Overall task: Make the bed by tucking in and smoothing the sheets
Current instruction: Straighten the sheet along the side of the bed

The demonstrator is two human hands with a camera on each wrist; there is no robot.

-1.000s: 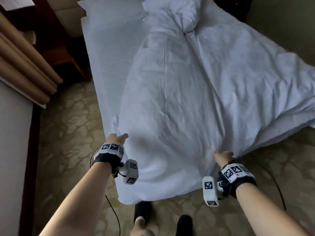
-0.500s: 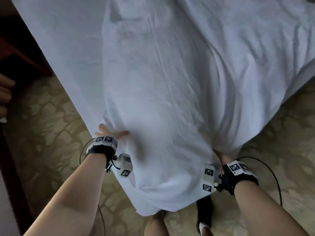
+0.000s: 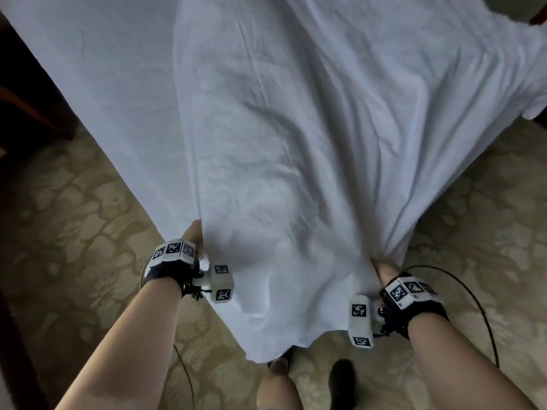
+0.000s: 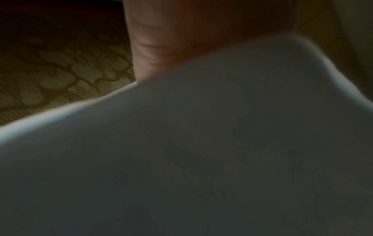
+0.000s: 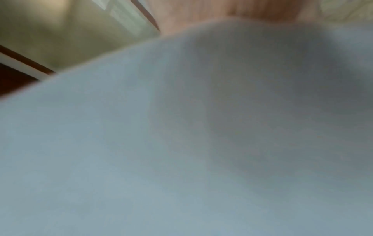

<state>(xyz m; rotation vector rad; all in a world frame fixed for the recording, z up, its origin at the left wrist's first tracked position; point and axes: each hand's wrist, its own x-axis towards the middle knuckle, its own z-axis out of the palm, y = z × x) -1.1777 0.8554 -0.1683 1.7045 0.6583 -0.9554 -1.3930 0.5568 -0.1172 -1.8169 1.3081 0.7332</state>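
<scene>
A white top sheet (image 3: 281, 143) lies rumpled over the bed, and its near end hangs off the foot toward me. My left hand (image 3: 194, 235) grips the sheet's left edge; its fingers are hidden behind the cloth. My right hand (image 3: 384, 266) holds a bunched fold at the right edge, with the cloth covering its fingers. In the left wrist view, shaded sheet (image 4: 201, 143) fills the frame below one finger (image 4: 161, 39). The right wrist view is blurred, with sheet (image 5: 141, 143) draped across it. The smooth under sheet (image 3: 103, 84) shows on the bed's left side.
Patterned beige carpet (image 3: 74, 217) lies on both sides of the bed's foot. Dark wooden furniture (image 3: 26, 84) stands at the left. A black cable (image 3: 473, 291) trails from the right wrist. My dark shoe (image 3: 340, 380) and a knee (image 3: 275, 380) are under the hanging hem.
The view has dropped closer to the foot of the bed. Both hands have drawn the sheet toward me, and its hem now hangs lower. The right hand's fingers have gone under the cloth.
</scene>
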